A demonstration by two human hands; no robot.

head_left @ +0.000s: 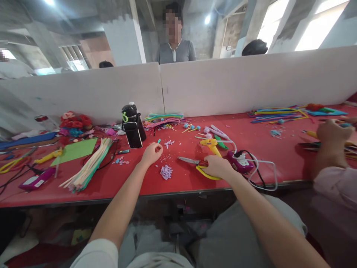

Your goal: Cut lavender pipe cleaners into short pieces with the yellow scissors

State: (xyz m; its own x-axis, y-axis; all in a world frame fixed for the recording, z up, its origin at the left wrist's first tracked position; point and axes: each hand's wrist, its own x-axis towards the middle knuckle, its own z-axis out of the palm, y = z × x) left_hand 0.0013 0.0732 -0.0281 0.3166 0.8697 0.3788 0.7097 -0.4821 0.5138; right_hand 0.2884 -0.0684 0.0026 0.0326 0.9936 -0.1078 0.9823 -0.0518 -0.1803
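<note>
My left hand [153, 153] is closed in a pinch above the red table, with a small green piece [158, 141] showing at the fingertips. My right hand [217, 166] grips a pair of scissors [189, 160] by its yellow and red handles, the blades pointing left toward the other hand. Between my hands, close to the table's front edge, lies a small heap of lilac cut pieces [166, 172]. More lilac bits [169, 143] are scattered just beyond my left hand. A yellow glue gun [211, 145] rests right behind the scissors.
A black bottle [141, 128] with a phone [132, 134] against it stands behind my left hand. Pale fuzzy stems [90, 163] lie left, near green paper [76, 150]. A purple power strip [240, 162] with cables sits right. A co-worker's hand [334, 136] is far right.
</note>
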